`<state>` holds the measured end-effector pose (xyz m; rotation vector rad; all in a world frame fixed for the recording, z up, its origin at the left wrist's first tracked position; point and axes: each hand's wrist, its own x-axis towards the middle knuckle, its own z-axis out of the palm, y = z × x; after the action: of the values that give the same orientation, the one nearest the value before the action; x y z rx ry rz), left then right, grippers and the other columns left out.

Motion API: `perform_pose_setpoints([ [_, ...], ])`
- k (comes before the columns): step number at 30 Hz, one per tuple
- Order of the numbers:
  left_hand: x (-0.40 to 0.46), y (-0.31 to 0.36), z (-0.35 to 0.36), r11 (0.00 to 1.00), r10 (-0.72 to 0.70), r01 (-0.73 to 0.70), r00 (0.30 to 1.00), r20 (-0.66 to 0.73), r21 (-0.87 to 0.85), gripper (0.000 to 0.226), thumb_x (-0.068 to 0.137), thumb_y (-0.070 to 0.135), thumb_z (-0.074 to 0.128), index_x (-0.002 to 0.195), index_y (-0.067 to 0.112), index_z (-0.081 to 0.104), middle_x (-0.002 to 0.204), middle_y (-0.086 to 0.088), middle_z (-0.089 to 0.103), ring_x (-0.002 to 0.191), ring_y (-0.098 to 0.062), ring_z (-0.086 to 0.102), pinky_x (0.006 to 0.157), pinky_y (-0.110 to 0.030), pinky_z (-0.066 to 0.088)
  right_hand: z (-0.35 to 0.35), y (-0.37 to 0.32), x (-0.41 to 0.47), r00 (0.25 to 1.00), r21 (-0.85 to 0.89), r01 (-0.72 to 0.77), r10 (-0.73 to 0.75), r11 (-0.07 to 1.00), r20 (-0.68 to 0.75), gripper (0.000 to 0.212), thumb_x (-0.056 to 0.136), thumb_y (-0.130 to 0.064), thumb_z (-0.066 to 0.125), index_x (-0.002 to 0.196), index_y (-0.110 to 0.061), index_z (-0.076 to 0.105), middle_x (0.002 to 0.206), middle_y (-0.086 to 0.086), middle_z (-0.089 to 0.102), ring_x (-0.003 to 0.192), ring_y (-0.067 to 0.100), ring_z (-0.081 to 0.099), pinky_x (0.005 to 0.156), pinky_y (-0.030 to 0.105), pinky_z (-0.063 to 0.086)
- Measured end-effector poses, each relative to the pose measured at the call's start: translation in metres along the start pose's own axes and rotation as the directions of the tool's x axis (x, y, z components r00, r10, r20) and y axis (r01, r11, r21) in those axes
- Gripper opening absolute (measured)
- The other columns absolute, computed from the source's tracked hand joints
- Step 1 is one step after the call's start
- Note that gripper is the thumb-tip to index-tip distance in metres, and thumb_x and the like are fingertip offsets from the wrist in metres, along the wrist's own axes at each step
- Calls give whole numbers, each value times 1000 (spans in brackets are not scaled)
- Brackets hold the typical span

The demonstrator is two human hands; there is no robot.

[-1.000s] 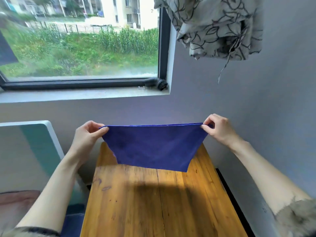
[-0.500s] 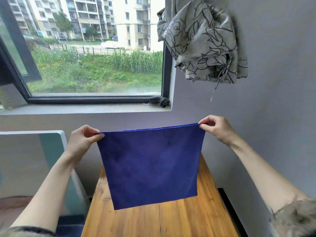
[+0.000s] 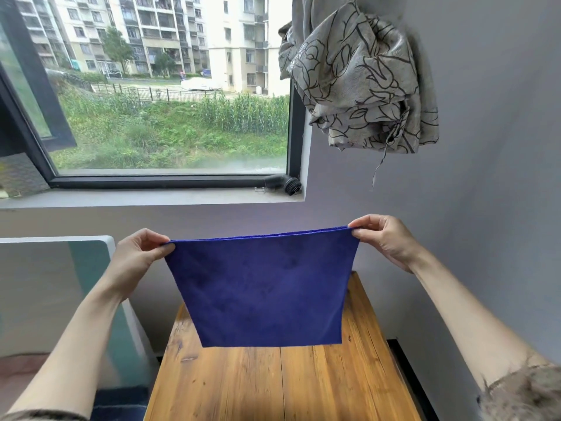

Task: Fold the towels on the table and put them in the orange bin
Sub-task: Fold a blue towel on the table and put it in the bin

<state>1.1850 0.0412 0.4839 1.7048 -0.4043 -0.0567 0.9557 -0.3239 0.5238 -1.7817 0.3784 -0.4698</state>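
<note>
A grey-walled room with one window faces the head camera, and one wooden table stands against the wall below. Above the table, one blue towel hangs spread in the air, held by its two top corners. The left hand pinches the left corner between thumb and curled fingers; the right hand pinches the right corner the same way. The top edge runs taut between the two hands, tilted slightly up toward the right. The towel hangs flat, its side edges narrowing downward, and its bottom edge appears in front of the table's far part; whether it touches the wood cannot be told. It is the only towel in view apart from a dark blue patch at lower left, too cropped to identify.

The table's near boards lie bare in front of the towel, with open space between the two forearms. Its right edge runs close to the wall; on the left a white-framed panel stands just beside it.

One black brush lies on the sill at the window's right corner. One grey curtain with dark leaf outlines is bunched high on the wall, a cord dangling below it. No readable writing shows anywhere.
</note>
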Motion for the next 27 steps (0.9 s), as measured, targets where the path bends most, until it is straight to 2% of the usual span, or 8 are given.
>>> perform_pose_setpoints([
  [2, 1, 1, 1, 1000, 10, -11, 1000, 15, 17, 19, 80, -3, 67, 79, 15, 62, 80, -1, 64, 73, -9, 59, 63, -5, 47, -3, 1, 1, 1000, 24, -4, 4, 1000, 2, 19, 85, 5, 59, 88, -12, 67, 87, 7, 68, 78, 13, 63, 80, 22, 51],
  [5, 1, 2, 2, 995, 43, -50, 996, 80, 84, 24, 83, 0, 65, 91, 22, 66, 86, 3, 67, 80, -5, 60, 68, -8, 48, -6, 3, 6, 1000, -35, -20, 20, 999, 15, 20, 87, 2, 59, 93, -15, 68, 91, 5, 71, 79, 9, 65, 75, 16, 53],
  [10, 8, -3, 10, 968, 60, -92, 989, 136, 235, 22, 84, 0, 63, 80, 21, 69, 82, 4, 70, 77, -8, 62, 67, -10, 47, -3, 13, 16, 998, -107, -44, 40, 993, -41, 15, 89, 0, 56, 86, -10, 67, 84, 5, 70, 75, 12, 65, 78, 19, 53],
  [13, 15, -16, 15, 939, 16, -68, 988, 155, 337, 20, 85, 1, 62, 79, 19, 65, 79, 2, 67, 76, -12, 60, 64, -14, 45, 5, 27, 24, 995, -151, -84, 73, 985, -73, 18, 90, -1, 55, 83, -14, 64, 84, 3, 67, 78, 13, 62, 81, 23, 50],
  [19, 30, -61, 34, 863, -121, 21, 979, 166, 505, 11, 89, 4, 57, 85, 13, 61, 86, -7, 65, 80, -20, 56, 74, -29, 40, 30, 78, 49, 980, -357, -189, 155, 915, -122, 13, 91, -3, 53, 90, -11, 63, 93, 9, 66, 83, 19, 61, 80, 31, 52],
  [22, 37, -76, 45, 856, -118, 38, 985, 124, 516, 11, 88, 5, 57, 84, 15, 61, 85, -3, 64, 80, -18, 55, 74, -28, 38, 38, 100, 66, 968, -380, -239, 188, 893, -168, 14, 90, -3, 52, 93, -9, 64, 98, 13, 67, 89, 25, 62, 84, 38, 52],
  [25, 48, -77, 55, 877, -88, 46, 994, 66, 478, 13, 87, 4, 59, 85, 16, 63, 84, 2, 65, 81, -13, 58, 74, -22, 38, 43, 105, 85, 957, -369, -229, 139, 901, -254, 14, 90, -5, 52, 89, -14, 62, 91, 6, 65, 78, 16, 58, 67, 22, 46],
  [27, 58, -72, 59, 906, -47, 29, 998, 33, 422, 15, 85, 2, 60, 88, 15, 67, 86, 2, 66, 82, -11, 60, 75, -18, 40, 43, 102, 97, 952, -375, -190, 76, 908, -297, 14, 89, -4, 53, 90, -14, 63, 90, 3, 63, 82, 15, 56, 74, 24, 43],
])
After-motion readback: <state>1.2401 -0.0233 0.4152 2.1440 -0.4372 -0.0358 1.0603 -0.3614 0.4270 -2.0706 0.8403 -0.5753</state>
